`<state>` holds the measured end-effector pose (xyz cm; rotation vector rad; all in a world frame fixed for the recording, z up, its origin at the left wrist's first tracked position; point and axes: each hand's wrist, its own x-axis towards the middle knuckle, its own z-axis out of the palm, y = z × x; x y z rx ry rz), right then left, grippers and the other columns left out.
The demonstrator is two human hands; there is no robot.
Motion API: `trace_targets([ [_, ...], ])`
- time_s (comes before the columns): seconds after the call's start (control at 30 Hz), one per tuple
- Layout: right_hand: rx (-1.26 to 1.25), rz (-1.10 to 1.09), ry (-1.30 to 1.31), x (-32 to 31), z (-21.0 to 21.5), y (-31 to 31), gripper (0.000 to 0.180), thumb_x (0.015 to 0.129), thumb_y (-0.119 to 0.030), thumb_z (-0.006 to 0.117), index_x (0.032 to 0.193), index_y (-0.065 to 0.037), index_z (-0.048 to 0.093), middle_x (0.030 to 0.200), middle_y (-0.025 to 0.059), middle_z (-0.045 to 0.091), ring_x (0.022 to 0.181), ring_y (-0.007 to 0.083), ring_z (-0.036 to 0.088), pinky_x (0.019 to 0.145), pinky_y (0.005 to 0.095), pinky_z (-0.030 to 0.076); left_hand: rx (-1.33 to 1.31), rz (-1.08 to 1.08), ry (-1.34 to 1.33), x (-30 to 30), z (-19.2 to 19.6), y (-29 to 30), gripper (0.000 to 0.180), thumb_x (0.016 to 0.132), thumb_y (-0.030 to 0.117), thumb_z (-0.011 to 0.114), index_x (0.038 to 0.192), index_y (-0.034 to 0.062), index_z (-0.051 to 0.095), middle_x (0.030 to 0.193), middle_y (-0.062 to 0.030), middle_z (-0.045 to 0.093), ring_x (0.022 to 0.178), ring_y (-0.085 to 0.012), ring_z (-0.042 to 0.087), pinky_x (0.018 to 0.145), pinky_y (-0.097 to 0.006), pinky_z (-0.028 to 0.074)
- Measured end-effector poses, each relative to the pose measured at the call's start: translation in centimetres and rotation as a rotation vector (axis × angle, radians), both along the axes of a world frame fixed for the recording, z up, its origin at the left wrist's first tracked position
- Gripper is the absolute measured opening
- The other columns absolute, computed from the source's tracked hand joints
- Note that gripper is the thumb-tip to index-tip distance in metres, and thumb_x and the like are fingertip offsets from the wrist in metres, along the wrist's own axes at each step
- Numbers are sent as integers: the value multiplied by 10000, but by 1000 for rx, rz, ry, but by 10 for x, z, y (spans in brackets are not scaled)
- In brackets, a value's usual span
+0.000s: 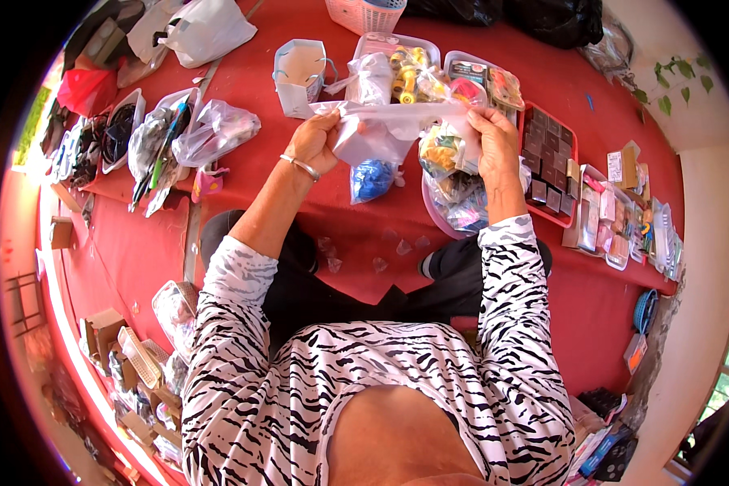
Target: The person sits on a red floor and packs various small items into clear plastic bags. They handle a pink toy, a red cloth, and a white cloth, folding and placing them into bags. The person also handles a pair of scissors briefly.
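My left hand (314, 142) and my right hand (496, 147) are raised over the red surface, each pinching one end of a translucent plastic bag (381, 123). The bag is pulled wide between them. Under it, a small clear packet with something bright blue inside (372, 180) lies on the red surface. Below my right hand stands a round pale tub (431, 206) heaped with small plastic-wrapped goods (452, 185). Just beyond the bag sits a clear box (419, 42) with yellow plastic pieces (409, 74) and a knotted white bag (371, 79).
A white paper box (293, 77) with blue handles stands beyond my left hand. On the right is a red tray (573, 174) of dark brown boxes (547, 154). Left lie filled plastic bags (217, 134) and trays. Crossed legs (340, 296) in dark trousers are between my arms.
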<state>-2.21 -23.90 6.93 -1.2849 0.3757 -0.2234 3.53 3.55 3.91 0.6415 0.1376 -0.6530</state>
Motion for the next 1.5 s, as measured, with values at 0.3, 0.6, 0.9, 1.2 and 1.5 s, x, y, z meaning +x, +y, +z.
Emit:
trace_targets([
  [0.3, -1484, 66, -505, -26, 22, 80, 579, 612, -126, 735, 1161, -149, 553, 1062, 91, 510, 964, 249, 514, 861, 371, 399, -140, -40, 137, -1, -8, -4, 308, 913, 87, 368, 1157, -95, 419, 1109, -214, 542, 930, -251, 603, 789, -343, 536],
  [0.6, -569, 176, -211, -15, 13, 69, 225, 890, -197, 506, 821, -19, 624, 496, 27, 496, 463, 70, 439, 471, 227, 366, -91, -282, 38, -5, -24, 0, 256, 926, 114, 374, 1094, -65, 446, 897, -145, 587, 769, -190, 625, 604, -246, 546],
  [0.9, -367, 248, -13, -13, -1, 61, 301, 884, -242, 492, 759, -6, 631, 545, -13, 505, 509, 49, 454, 473, 211, 363, 846, 226, -705, -3, 9, -1, 585, 759, 249, 683, 1205, 4, 395, 1070, -108, 534, 945, -181, 520, 802, -321, 441],
  [1.2, -759, 254, -94, -7, -15, 64, 256, 826, -213, 475, 751, -40, 649, 625, 99, 598, 578, 180, 577, 582, 304, 448, 849, -411, -861, -19, -9, -13, 281, 778, 237, 639, 836, -32, 582, 721, -86, 605, 664, -168, 548, 618, -346, 445],
  [1.5, -1200, -107, 48, 9, 13, -7, 199, 800, -165, 576, 895, 1, 631, 924, 159, 627, 786, 291, 614, 725, 355, 473, 854, -292, -926, -24, -2, -7, 233, 847, 211, 545, 832, -13, 610, 656, -14, 559, 608, -84, 498, 564, -264, 428],
])
